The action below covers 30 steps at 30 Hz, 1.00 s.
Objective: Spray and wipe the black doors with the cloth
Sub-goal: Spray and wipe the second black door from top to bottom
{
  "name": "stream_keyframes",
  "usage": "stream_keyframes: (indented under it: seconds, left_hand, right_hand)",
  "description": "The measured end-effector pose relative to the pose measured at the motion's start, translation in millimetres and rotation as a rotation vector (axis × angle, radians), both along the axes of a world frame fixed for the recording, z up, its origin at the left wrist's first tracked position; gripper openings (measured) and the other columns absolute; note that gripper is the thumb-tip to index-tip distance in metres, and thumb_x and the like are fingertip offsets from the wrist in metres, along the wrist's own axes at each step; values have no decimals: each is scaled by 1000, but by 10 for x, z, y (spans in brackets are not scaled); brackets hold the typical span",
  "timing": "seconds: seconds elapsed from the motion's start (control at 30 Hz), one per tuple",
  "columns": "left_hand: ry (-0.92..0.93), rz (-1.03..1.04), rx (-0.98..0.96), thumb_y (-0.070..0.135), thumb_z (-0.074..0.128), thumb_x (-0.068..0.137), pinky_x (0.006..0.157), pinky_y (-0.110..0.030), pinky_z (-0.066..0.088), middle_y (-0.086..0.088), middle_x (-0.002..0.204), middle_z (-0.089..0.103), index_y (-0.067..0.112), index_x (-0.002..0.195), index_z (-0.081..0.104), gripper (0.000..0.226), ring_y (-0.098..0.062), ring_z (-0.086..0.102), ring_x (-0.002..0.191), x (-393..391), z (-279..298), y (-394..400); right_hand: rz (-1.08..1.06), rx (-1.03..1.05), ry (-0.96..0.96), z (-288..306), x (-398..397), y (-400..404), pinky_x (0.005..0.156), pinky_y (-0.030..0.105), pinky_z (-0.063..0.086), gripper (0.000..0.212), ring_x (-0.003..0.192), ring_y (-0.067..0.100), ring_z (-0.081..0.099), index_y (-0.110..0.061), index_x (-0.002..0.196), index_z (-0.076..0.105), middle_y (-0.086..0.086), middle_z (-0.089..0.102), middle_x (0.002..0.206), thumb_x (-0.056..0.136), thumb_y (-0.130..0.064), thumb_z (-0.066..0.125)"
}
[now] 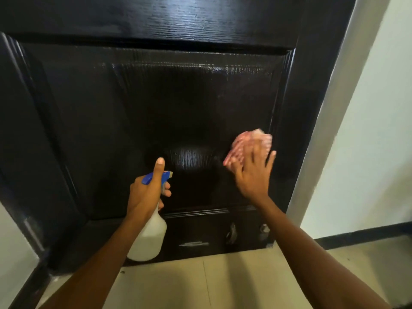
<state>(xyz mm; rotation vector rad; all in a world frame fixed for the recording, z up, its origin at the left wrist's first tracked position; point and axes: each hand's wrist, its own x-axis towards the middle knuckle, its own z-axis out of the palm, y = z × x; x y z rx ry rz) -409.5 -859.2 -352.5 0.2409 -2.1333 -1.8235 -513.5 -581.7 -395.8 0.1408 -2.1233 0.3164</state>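
A black panelled door fills the head view, glossy and wet-looking near its lower middle. My left hand grips the neck of a white spray bottle with a blue head, thumb raised, nozzle towards the door. My right hand lies flat with spread fingers on a pink-and-white cloth, pressing it against the lower right part of the recessed panel. The cloth and hand are blurred by motion.
A grey door frame and a white wall stand to the right. Pale floor tiles lie below the door. White smears and marks show on the bottom rail. A black skirting strip runs along the wall.
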Motion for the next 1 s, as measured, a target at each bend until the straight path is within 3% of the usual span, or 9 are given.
stream_keyframes:
  seconds: [0.07,0.13,0.3,0.43,0.57,0.67,0.8,0.93,1.0]
  left_hand:
    - [17,-25,-10,60,47,95,36,-16,43,-15,70,67,-9,90,68,71,-6,53,36,-40,-3,136]
    - [53,-45,-45,62,45,94,39,-18,45,-13,68,68,-5,88,69,72,-9,55,40,-38,-48,257]
    - [64,-62,-73,66,40,94,47,-27,47,-13,65,69,0,78,69,74,-19,58,47,-28,-40,388]
    - [53,-64,-121,67,41,93,43,-22,46,-15,68,69,2,79,70,73,-13,57,44,-37,-40,442]
    - [54,-66,-113,66,41,93,44,-23,47,-14,68,69,-2,85,71,74,-15,58,46,-67,-82,506]
    - [15,-100,-87,63,43,94,44,-23,47,-14,71,68,-2,95,72,71,-16,59,49,-99,-109,573]
    - [6,-132,-57,61,43,92,42,-20,46,-15,73,67,-3,99,71,70,-13,59,48,-121,-149,675]
    - [9,-149,-72,64,42,93,43,-23,46,-14,72,68,6,95,74,66,-15,60,51,-65,-207,756]
    - [4,-143,-106,64,40,93,42,-21,44,-13,70,68,11,86,73,63,-10,58,45,-25,-223,774]
  right_hand:
    - [-50,-206,-29,87,-35,45,125,53,-10,73,157,30,0,-25,163,-2,11,5,171,104,-55,28]
    - [13,-170,-59,8,-43,-22,124,51,-12,73,156,28,-11,-25,162,-9,14,-1,170,104,-53,27]
    - [335,696,-204,-1010,89,-132,116,70,23,81,153,27,-1,-29,162,10,7,10,169,96,-37,55]
    - [381,965,-332,-1439,161,-38,125,59,0,86,156,23,1,-33,162,3,-2,1,168,96,-39,57]
    - [120,538,-215,-1078,176,294,122,66,0,68,156,30,6,-30,158,2,7,19,168,103,-46,38]
    - [-94,-15,-220,-644,102,512,122,55,-17,70,157,30,-3,-24,162,-5,8,-4,170,106,-58,20]
    - [-114,-416,-174,-130,34,251,126,51,-8,74,157,33,-8,-18,162,-8,15,-6,170,106,-61,13]
    - [31,-508,-368,-630,211,-175,124,47,-17,76,155,28,-22,-19,156,-22,10,-28,165,103,-64,10]
    - [29,-744,-553,-1049,384,-393,124,51,-13,76,155,28,-20,-18,154,-22,10,-29,164,101,-65,7]
